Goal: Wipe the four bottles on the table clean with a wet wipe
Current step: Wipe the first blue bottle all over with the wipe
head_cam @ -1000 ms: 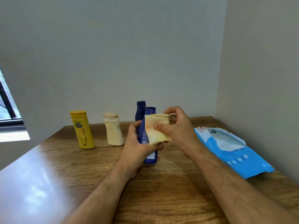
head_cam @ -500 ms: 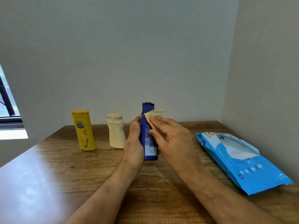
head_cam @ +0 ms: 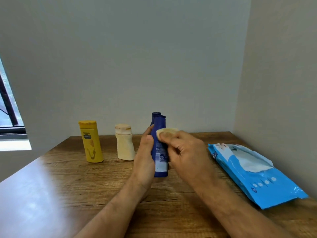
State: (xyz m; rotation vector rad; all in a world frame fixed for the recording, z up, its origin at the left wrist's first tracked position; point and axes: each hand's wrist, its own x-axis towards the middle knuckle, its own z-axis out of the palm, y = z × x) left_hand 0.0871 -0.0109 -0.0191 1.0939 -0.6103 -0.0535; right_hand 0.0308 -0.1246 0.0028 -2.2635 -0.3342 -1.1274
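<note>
Your left hand (head_cam: 145,158) grips the blue bottle (head_cam: 160,148) upright, cap up, seemingly just above the counter (head_cam: 68,177). Your right hand's (head_cam: 187,152) fingers (head_cam: 169,137) pinch the wet wipe (head_cam: 165,131) against its neck.

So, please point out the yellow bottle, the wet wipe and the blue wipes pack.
yellow bottle (head_cam: 91,143), head view, middle of its front label.
wet wipe (head_cam: 165,131), head view, folded top edge.
blue wipes pack (head_cam: 267,184), head view, dotted front.
</note>
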